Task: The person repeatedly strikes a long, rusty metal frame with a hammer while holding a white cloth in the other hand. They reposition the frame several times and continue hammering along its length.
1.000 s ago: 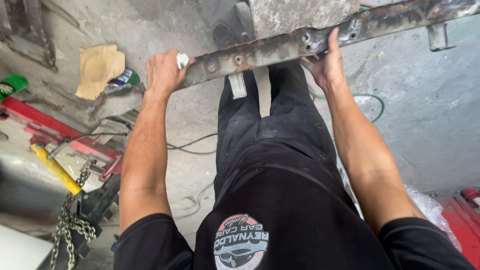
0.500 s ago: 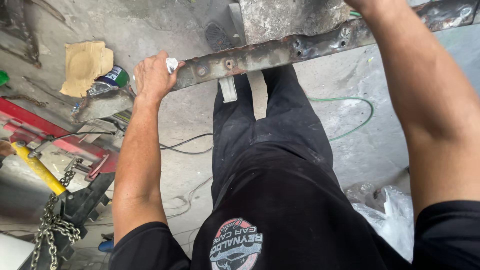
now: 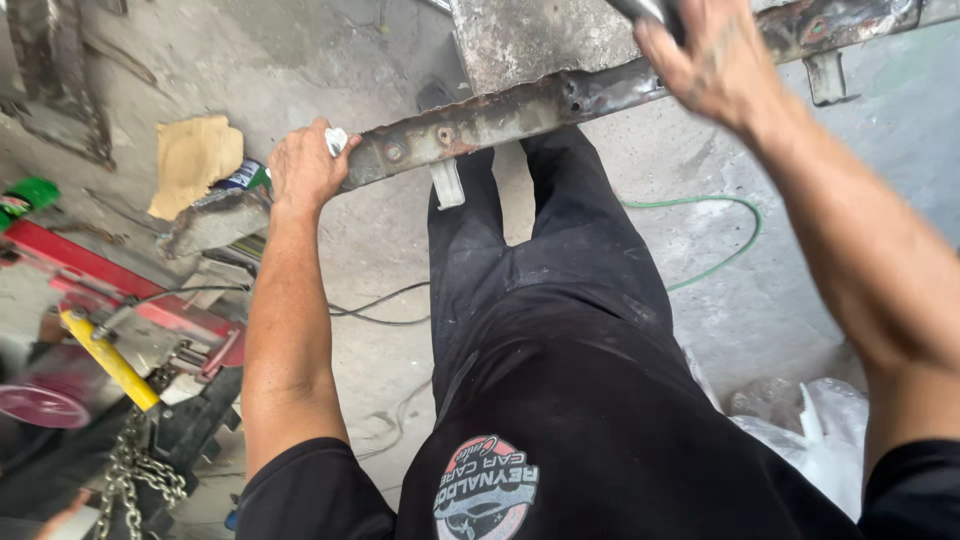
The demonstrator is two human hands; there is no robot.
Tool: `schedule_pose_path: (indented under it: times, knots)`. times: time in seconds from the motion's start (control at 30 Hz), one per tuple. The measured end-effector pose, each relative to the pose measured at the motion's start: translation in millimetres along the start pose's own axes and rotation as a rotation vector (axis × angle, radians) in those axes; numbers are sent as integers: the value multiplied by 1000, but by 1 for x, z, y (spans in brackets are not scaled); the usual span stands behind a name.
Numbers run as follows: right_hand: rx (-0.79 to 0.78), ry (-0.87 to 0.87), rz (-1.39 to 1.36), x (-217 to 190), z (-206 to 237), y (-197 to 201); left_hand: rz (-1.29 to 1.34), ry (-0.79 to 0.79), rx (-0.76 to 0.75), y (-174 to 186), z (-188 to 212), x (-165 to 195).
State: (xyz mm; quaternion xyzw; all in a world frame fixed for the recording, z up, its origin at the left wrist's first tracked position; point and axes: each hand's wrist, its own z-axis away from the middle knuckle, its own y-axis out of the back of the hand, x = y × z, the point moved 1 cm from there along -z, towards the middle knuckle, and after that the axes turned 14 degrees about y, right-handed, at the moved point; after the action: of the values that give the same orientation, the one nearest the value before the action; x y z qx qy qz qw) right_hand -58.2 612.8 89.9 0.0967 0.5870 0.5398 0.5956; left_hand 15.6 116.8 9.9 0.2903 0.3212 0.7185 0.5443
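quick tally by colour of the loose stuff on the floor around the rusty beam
Green: 2, hose and cap
Red: 1, hoist frame
Yellow: 1, handle
Tan: 1, cardboard sheet
White: 1, plastic bag
Total: 6

The left hand (image 3: 305, 165) grips the rusty metal beam (image 3: 500, 115) near its left end, fingers curled over the top edge with a scrap of white cloth (image 3: 336, 140) pinched against the metal. The right hand (image 3: 715, 65) — blurred — rests on the beam further right, closed around a dark rod (image 3: 650, 10). Below lies the concrete floor (image 3: 380, 240) — a green hose (image 3: 720, 240), black cables (image 3: 370, 305), a piece of cardboard (image 3: 195, 160), a red jack with a yellow handle (image 3: 110, 360) and a chain (image 3: 130, 470).
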Motion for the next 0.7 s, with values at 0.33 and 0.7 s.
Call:
schedule_pose_path:
  times: [0.33, 0.7]
  knots:
    - [501, -477, -342, -135, 156, -131, -57, -102, 38, -21, -12, -16]
    - [374, -626, -326, -109, 99, -176, 26, -227, 85, -12, -7, -18]
